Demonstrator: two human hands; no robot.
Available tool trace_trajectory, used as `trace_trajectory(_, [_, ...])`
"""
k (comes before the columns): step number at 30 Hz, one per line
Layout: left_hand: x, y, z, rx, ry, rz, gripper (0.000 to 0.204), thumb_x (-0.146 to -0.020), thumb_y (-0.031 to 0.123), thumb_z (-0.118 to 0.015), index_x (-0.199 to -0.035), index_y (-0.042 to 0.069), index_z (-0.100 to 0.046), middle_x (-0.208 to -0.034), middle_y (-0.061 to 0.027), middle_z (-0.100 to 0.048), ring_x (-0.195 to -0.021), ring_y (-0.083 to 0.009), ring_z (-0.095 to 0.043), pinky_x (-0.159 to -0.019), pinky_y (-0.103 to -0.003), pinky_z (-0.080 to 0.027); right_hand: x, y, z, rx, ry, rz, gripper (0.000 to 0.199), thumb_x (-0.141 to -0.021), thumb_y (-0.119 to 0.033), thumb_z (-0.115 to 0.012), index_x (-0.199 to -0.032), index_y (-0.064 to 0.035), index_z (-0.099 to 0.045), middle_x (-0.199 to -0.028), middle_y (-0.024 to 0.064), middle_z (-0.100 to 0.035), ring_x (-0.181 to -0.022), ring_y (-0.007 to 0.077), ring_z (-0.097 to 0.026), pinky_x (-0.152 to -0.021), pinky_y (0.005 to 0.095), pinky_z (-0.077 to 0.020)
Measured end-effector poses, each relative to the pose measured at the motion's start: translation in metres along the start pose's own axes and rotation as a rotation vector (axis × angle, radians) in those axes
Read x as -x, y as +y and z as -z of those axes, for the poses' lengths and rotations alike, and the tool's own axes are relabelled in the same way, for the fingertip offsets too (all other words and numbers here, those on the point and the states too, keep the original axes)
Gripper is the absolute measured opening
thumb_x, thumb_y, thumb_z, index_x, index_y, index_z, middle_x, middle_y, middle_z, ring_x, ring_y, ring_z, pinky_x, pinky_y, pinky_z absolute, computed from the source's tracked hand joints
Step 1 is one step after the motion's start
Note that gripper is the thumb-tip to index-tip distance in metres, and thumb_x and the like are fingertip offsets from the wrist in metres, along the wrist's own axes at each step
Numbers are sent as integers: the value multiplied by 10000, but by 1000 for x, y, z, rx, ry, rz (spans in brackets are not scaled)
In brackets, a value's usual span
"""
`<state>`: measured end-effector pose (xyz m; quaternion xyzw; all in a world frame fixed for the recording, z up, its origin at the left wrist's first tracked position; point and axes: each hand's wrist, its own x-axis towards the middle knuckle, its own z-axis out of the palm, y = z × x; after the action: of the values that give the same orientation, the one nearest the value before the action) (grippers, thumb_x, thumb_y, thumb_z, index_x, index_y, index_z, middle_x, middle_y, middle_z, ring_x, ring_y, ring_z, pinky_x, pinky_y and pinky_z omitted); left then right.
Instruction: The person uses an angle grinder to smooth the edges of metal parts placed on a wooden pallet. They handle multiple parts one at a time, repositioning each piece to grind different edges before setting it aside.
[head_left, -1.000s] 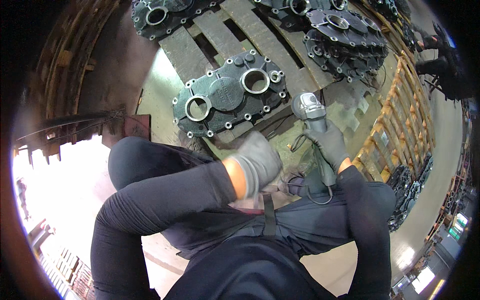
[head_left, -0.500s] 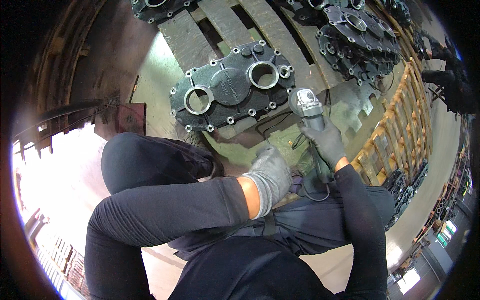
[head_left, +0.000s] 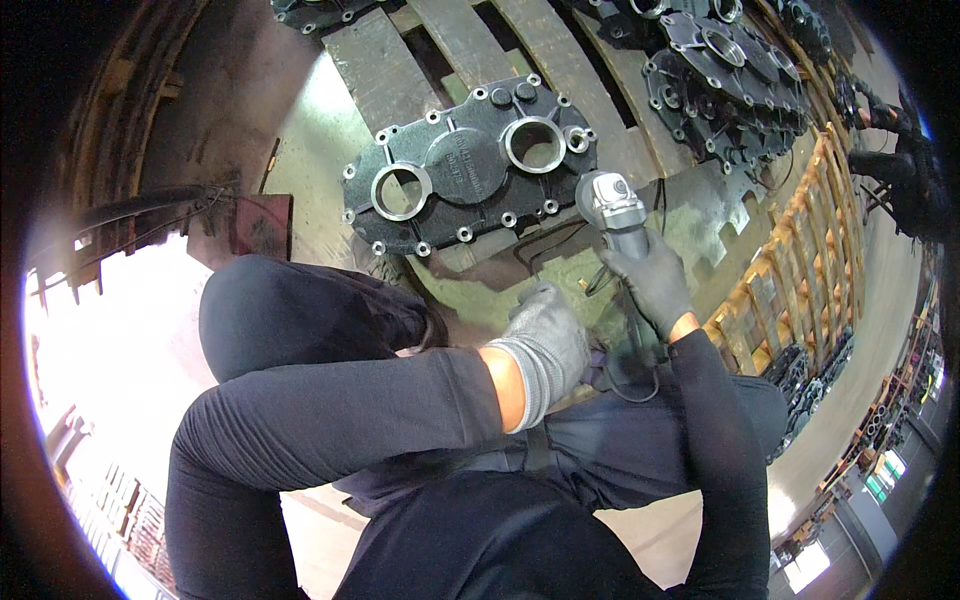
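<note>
My gloved right hand (head_left: 658, 285) is wrapped round the body of an angle grinder (head_left: 618, 205). The grinder's silver head points away from me, its disc close to the right end of a dark cast-metal cover (head_left: 463, 165). Two large machined rings and several bolt holes along the rim mark this cover, which lies flat at the pallet's near edge. In a grey knitted glove, my left hand (head_left: 552, 335) hangs above my lap with its fingers curled in. Whatever those fingers may hold is hidden. A power cord (head_left: 640, 395) loops below the grinder.
Under the cover are wooden pallet slats (head_left: 455, 45). Stacked castings (head_left: 725, 85) stand at the far right, beside a wooden pallet (head_left: 805, 235). At the left is a reddish-brown plate (head_left: 262, 228). Another person (head_left: 895, 155) is at the right edge.
The cover appears slightly farther right and higher in the picture as the view shifts a little. My left hand has risen slightly; the grinder stays in my right hand.
</note>
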<state>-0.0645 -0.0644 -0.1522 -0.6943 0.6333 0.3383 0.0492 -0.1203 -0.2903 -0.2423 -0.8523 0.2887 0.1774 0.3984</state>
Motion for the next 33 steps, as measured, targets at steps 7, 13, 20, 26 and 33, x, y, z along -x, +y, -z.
trace_trajectory(7, [-3, -2, 3, -6, 9, -10, 161, -854, 296, -733, -891, 191, -850, -827, -11, -774, -820, -249, -737, -734, -444, -463, 3, -6, 4, 20, -1, -77, 612, -840, -428, -854, -1240, 5, -691, -1116, 219, -783, -1034, 365, -766, -922, 444, -572])
trace_trajectory(13, [-10, -6, -5, 24, 19, -20, 158, -874, 280, -716, -890, 195, -849, -836, -13, -776, -829, -251, -741, -722, -437, -466, -1, -4, 3, 26, -15, -78, 616, -838, -433, -856, -1242, 4, -696, -1120, 211, -786, -1019, 353, -765, -920, 441, -572])
trace_trajectory(20, [-12, 0, -1, 20, -4, 22, 214, -918, 287, -722, -1062, 201, -856, -1001, -27, -809, -954, -265, -760, -807, -494, -521, -14, 4, 21, 26, 63, -75, 622, -847, -416, -862, -1260, 14, -685, -1105, 210, -786, -1009, 327, -762, -914, 433, -568])
trace_trajectory(26, [-12, -5, 12, -45, -11, -10, 166, -871, 304, -717, -886, 214, -856, -872, -10, -779, -880, -247, -738, -751, -435, -483, -65, -18, 39, 81, 153, 103, 614, -868, -412, -848, -1270, 21, -678, -1123, 233, -779, -1017, 351, -759, -904, 445, -567])
trace_trajectory(33, [-14, -4, 4, -16, 62, 49, 160, -868, 307, -718, -870, 224, -855, -852, 1, -776, -884, -241, -741, -779, -426, -481, -88, -22, 34, 145, 68, 7, 681, -848, -461, -843, -1339, -25, -661, -1151, 225, -773, -1049, 373, -756, -931, 477, -561])
